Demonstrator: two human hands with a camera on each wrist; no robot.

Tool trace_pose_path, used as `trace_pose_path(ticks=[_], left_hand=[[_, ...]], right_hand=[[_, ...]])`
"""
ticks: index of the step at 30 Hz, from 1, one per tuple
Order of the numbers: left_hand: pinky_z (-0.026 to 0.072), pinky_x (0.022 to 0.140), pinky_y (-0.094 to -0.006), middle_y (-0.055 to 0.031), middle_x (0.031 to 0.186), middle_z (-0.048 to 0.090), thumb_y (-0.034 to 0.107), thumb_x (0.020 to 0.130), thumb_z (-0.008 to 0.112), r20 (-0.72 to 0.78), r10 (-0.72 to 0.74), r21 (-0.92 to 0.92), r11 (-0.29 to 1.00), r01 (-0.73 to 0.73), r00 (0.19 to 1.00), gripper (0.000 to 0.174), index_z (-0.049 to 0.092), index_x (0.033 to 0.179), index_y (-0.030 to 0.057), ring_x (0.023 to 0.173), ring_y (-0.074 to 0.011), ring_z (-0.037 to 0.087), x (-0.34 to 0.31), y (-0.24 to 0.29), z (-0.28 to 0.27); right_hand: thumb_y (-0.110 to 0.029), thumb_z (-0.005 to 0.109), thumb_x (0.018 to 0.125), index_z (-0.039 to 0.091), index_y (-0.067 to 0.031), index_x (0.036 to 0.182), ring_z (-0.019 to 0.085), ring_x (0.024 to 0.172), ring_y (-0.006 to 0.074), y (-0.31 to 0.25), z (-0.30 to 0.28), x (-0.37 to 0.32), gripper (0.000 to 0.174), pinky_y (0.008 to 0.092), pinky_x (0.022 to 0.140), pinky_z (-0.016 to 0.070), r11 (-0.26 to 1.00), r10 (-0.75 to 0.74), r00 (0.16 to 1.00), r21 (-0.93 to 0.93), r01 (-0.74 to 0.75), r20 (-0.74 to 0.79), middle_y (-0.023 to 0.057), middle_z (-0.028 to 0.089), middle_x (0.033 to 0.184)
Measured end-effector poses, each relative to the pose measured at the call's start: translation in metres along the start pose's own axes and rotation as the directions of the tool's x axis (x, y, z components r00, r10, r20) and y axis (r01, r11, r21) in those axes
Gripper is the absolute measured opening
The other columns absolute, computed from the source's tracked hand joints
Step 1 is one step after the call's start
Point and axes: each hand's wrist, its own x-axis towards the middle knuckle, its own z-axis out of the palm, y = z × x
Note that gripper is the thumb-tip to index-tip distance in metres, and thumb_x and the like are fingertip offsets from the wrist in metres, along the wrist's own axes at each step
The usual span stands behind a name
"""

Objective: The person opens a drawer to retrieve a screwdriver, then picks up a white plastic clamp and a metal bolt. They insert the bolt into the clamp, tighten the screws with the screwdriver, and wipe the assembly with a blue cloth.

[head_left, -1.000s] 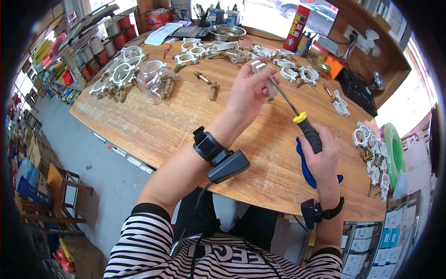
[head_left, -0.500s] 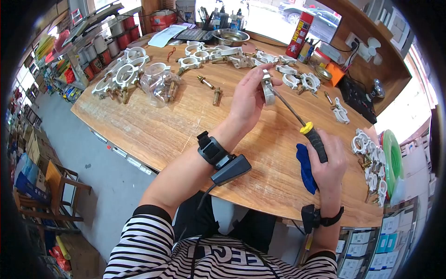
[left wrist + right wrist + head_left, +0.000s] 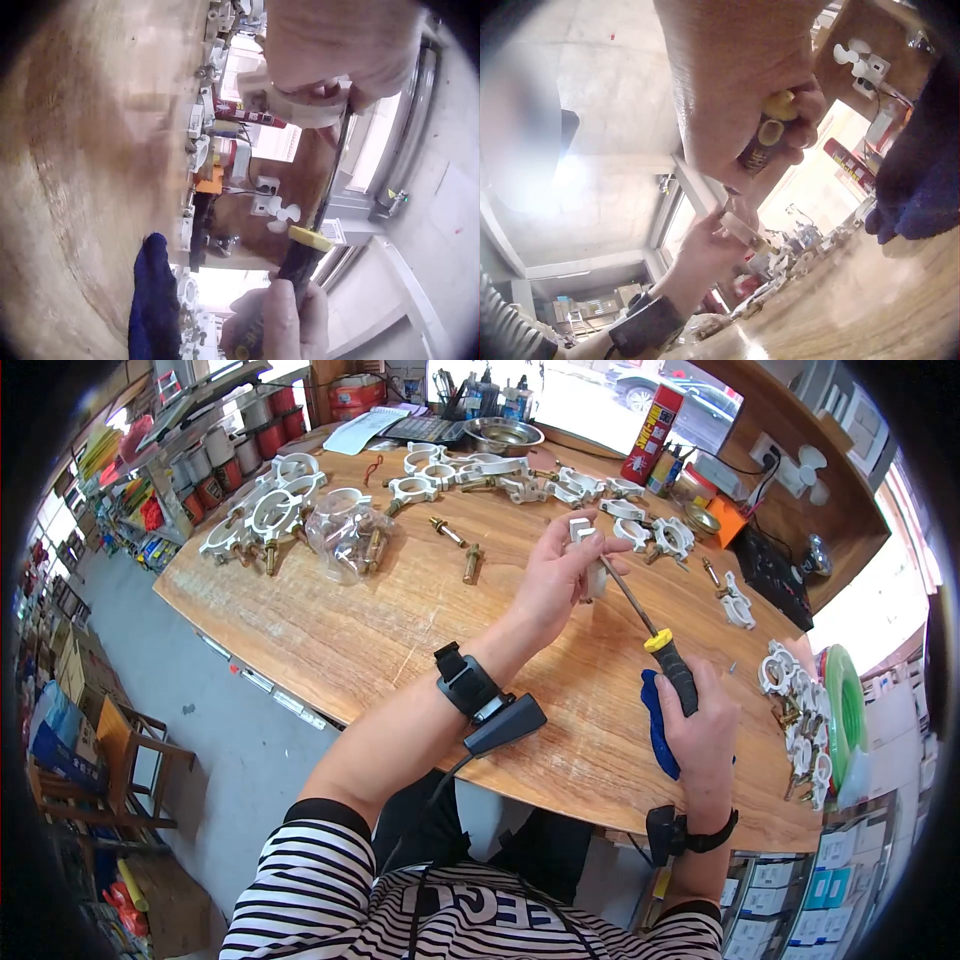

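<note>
Raised over the wooden table, my left hand (image 3: 548, 585) holds a white ring clamp (image 3: 296, 109) between thumb and fingers. One squared white end of it sticks up above the thumb in the head view. My right hand (image 3: 708, 725) is wrapped around the black handle of a screwdriver (image 3: 678, 678) with a yellow collar. Its metal shaft slants up and left to the clamp, and the tip is hidden at the left fingers. Beneath the right hand lies a dark blue cloth (image 3: 657, 732).
Several white ring clamps with brass-coloured bolts (image 3: 275, 515) lie at the left and back, more (image 3: 790, 690) at the right edge. Two loose bolts (image 3: 472, 563) sit mid-table beside a clear plastic bag (image 3: 345, 540). A red spray can (image 3: 652, 438) and metal bowl (image 3: 503, 435) stand behind.
The clamp in my left hand turned its ring side into view half a second ago and has turned back since. Both hands keep their holds, with the screwdriver still reaching to the clamp.
</note>
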Motion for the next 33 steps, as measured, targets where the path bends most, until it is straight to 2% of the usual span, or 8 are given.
trace_pose_path(ticks=[4,15,20,27,29,30,32,33], left_hand=[[0.0439,0.064,-0.0237,-0.0150,0.096,0.057,0.025,0.087,0.044,0.022,0.196,0.171,0.965,-0.197,0.980,0.035,0.035,0.115,0.0070,0.069,-0.0141,0.055,0.008,-0.007,-0.007],[0.0435,0.058,-0.0247,-0.0148,0.087,0.060,0.027,0.087,0.034,-0.339,-0.260,-0.253,0.951,0.179,0.904,0.034,0.045,0.109,0.0038,0.067,-0.0158,0.055,0.004,-0.014,-0.017],[0.0441,0.057,-0.0262,-0.0092,0.072,0.056,0.024,0.086,0.033,-0.295,-0.317,-0.246,0.937,0.249,0.901,0.033,0.046,0.105,0.0012,0.059,-0.0160,0.051,-0.002,-0.028,-0.018],[0.0410,0.046,-0.0272,-0.0040,0.059,0.043,0.024,0.086,0.033,-0.293,-0.168,-0.206,0.972,0.110,0.941,0.027,0.047,0.085,0.0011,0.050,-0.0128,0.043,-0.015,-0.029,0.004],[0.0402,0.046,-0.0270,-0.0038,0.058,0.042,0.024,0.086,0.032,-0.265,-0.101,-0.161,0.985,0.059,0.959,0.027,0.046,0.085,0.0017,0.050,-0.0126,0.043,-0.017,-0.026,0.006],[0.0394,0.045,-0.0269,-0.0037,0.058,0.041,0.025,0.086,0.031,-0.240,-0.028,-0.117,0.993,-0.001,0.970,0.026,0.045,0.085,0.0023,0.050,-0.0124,0.042,-0.020,-0.025,0.006],[0.0392,0.045,-0.0266,-0.0040,0.058,0.042,0.025,0.086,0.031,-0.224,0.033,-0.091,0.994,-0.054,0.974,0.026,0.045,0.085,0.0030,0.050,-0.0123,0.043,-0.025,-0.023,0.009],[0.0390,0.045,-0.0263,-0.0043,0.059,0.042,0.026,0.087,0.031,-0.195,0.112,-0.066,0.990,-0.127,0.974,0.026,0.046,0.086,0.0037,0.051,-0.0123,0.043,-0.023,-0.020,0.012]], right_hand=[[-0.012,0.063,0.070,0.054,-0.0001,0.086,0.055,0.058,0.0286,0.000,-0.001,0.000,0.022,0.0334,0.049,0.0419,1.000,0.000,0.999,-0.014,0.000,0.035,0.0148,0.054,0.069],[-0.015,0.060,0.072,0.053,-0.0041,0.095,0.054,0.058,0.0260,-0.012,0.009,-0.007,0.026,0.0319,0.048,0.0435,0.974,-0.019,0.994,-0.221,0.043,0.106,0.0116,0.053,0.070],[-0.015,0.059,0.073,0.052,-0.0039,0.099,0.055,0.057,0.0265,-0.037,0.004,-0.024,0.029,0.0312,0.047,0.0442,0.956,0.076,0.990,-0.292,-0.038,0.119,0.0116,0.053,0.069],[-0.014,0.054,0.077,0.052,-0.0013,0.098,0.052,0.047,0.0232,-0.041,0.006,-0.048,0.025,0.0280,0.042,0.0414,0.991,0.076,0.991,0.100,-0.087,0.106,0.0133,0.054,0.067],[-0.015,0.051,0.080,0.048,-0.0003,0.101,0.046,0.038,0.0155,-0.045,-0.002,-0.048,0.026,0.0222,0.035,0.0347,0.329,0.524,0.576,0.475,-0.816,0.627,0.0109,0.053,0.062],[-0.015,0.051,0.080,0.048,-0.0003,0.101,0.046,0.038,0.0155,-0.044,-0.004,-0.049,0.026,0.0222,0.035,0.0347,0.323,0.528,0.569,0.471,-0.821,0.630,0.0109,0.053,0.062],[-0.016,0.047,0.081,0.044,-0.0006,0.100,0.041,0.035,0.0084,-0.040,-0.008,-0.050,0.025,0.0181,0.033,0.0291,-0.340,0.244,0.518,0.572,-0.746,0.820,0.0072,0.049,0.057],[-0.012,0.052,0.077,0.040,-0.0017,0.097,0.041,0.036,0.0078,-0.043,-0.008,-0.050,0.025,0.0176,0.032,0.0277,-0.301,0.310,0.529,0.609,-0.734,0.790,0.0087,0.048,0.061]])
